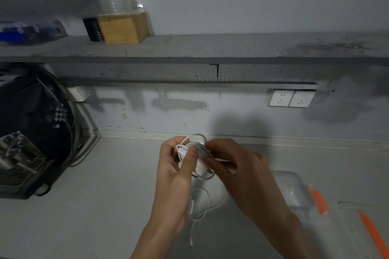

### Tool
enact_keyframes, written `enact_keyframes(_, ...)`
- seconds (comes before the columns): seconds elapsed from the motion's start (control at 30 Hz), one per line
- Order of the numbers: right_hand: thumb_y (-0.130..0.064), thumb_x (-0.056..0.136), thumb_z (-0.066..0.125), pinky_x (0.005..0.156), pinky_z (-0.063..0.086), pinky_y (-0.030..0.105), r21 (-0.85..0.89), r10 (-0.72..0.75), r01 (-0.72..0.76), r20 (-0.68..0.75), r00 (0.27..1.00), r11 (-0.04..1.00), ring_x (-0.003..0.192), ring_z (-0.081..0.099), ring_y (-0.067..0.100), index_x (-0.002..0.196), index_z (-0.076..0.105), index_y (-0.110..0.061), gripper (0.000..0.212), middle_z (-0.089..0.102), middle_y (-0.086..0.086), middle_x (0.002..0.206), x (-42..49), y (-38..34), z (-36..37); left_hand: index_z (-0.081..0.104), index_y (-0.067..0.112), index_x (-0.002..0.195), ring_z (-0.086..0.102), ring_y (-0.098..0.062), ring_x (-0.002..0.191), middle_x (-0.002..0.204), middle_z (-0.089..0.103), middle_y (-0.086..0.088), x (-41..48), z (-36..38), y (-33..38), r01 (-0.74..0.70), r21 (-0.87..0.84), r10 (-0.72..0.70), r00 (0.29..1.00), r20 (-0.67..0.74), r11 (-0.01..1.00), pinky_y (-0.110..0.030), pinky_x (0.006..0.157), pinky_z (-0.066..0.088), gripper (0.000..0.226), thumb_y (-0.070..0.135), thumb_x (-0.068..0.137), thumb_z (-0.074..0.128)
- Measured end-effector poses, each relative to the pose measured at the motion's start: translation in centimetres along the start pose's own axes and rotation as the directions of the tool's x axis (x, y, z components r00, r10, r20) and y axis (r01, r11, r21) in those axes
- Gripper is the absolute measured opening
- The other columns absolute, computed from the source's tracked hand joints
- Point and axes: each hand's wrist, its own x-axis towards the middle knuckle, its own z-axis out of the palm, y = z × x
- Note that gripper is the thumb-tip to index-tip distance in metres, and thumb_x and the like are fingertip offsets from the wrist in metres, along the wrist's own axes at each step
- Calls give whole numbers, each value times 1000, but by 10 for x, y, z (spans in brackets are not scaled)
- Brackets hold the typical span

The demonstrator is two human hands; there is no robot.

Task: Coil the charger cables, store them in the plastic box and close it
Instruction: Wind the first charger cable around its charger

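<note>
Grey countertop (84,216); fingers (190,159) of left hand (174,176) and right hand (242,174) grip coiled cable (201,149).

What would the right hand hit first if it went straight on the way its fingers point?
The coiled white cable gripped in the left hand: the right hand points left at it, fingertips seemingly touching the coil. Motion blur hides the exact contact, so that is uncertain.
</note>
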Motion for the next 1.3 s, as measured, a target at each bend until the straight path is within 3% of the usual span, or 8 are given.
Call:
enact_keyframes(0.1, -31, 88, 63, 77, 54, 14, -91, -53, 55, 23, 998, 994, 87, 68, -4, 107, 65, -28, 18, 73, -16, 97, 5, -3, 3, 64, 16, 108, 66, -12, 88, 98, 71, -5, 3, -4, 2, -61, 90, 60, 998, 10, 994, -20, 75, 52, 17, 15, 91, 61)
enact_keyframes(0.23, -23, 84, 67, 74, 54, 19, -125, -80, 82, 24, 997, 989, 80, 68, -2, 100, 67, -28, 18, 74, -15, 89, 12, -1, 2, 71, 21, 98, 69, -12, 82, 90, 74, -2, 8, -13, 6, -25, 144, 20, 999, 36, 989, -20, 68, 52, 12, 16, 89, 64)
enact_keyframes(0.57, -15, 74, 69, 72, 54, 22, -152, -88, 99, 77, 993, 983, 76, 67, 3, 95, 70, -26, 24, 72, -12, 83, 18, -1, 1, 72, 10, 91, 67, -17, 76, 87, 74, -11, 14, -25, 12, -54, 172, 35, 993, 109, 984, -27, 68, 51, 6, 10, 86, 67)
enact_keyframes(0.83, -15, 71, 66, 70, 53, 29, -96, -83, 87, 47, 995, 992, 74, 66, 9, 104, 66, -32, 38, 72, -13, 79, 18, 3, -2, 73, 14, 102, 71, -16, 87, 97, 76, -8, 20, -25, 13, -3, 180, -37, 975, 217, 984, -23, 74, 53, 26, 25, 80, 67)
enact_keyframes(1.0, 0, 79, 69, 67, 54, 39, 149, -110, 103, 41, 993, 983, 69, 63, 20, 100, 68, -23, 31, 71, -4, 84, 18, 4, -7, 72, 13, 106, 72, -20, 92, 101, 77, -10, 21, -22, 15, 34, 126, -66, 964, 257, 991, -26, 80, 55, 32, 29, 80, 65)
enact_keyframes(1.17, -41, 85, 64, 82, 52, 24, -158, -147, 159, 82, 986, 975, 99, 65, -1, 114, 66, -40, 29, 70, -21, 109, 9, 10, -7, 75, 16, 97, 69, -20, 86, 95, 76, -13, 23, -20, 11, 34, 192, -57, 992, 115, 981, -34, 81, 52, 18, 27, 88, 65)
enact_keyframes(1.23, -47, 83, 62, 85, 53, 27, -227, -178, 164, -43, 983, 960, 107, 64, -2, 113, 66, -41, 30, 68, -17, 118, 3, 11, 4, 75, 17, 99, 70, -20, 90, 96, 75, -12, 20, -15, 8, 9, 190, -19, 998, 53, 982, -35, 83, 53, 17, 25, 87, 66)
enact_keyframes(1.3, -38, 83, 66, 78, 57, 30, -280, -234, 181, -171, 957, 943, 102, 68, 4, 107, 69, -35, 24, 70, -12, 116, -1, 11, 13, 75, 21, 101, 70, -14, 95, 101, 73, -5, 18, -9, 4, -43, 212, 43, 999, 5, 976, -26, 82, 55, 18, 21, 84, 69)
